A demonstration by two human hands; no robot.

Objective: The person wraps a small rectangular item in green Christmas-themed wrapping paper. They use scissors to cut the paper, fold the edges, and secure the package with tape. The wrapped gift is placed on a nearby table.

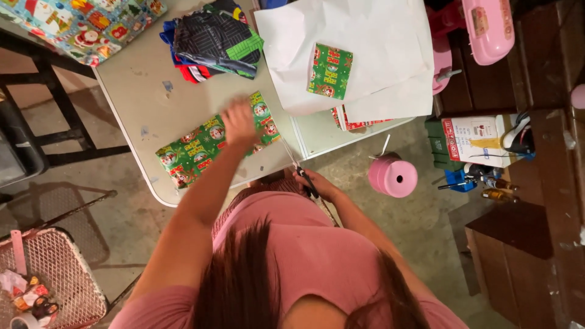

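Single head-mounted view, looking steeply down from above the wearer's own hair and shoulders onto a grey folding table [143, 116] edge and the concrete floor [420, 225] beyond; mid-range, with no second view sharing the scene.

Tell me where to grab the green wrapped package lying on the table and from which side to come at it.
Grip the wrapped package across its narrow width near the free lower-left end, coming from above. It lies flat and long on the table, and the left hand already presses its other end. The right hand holds scissors by the table edge.
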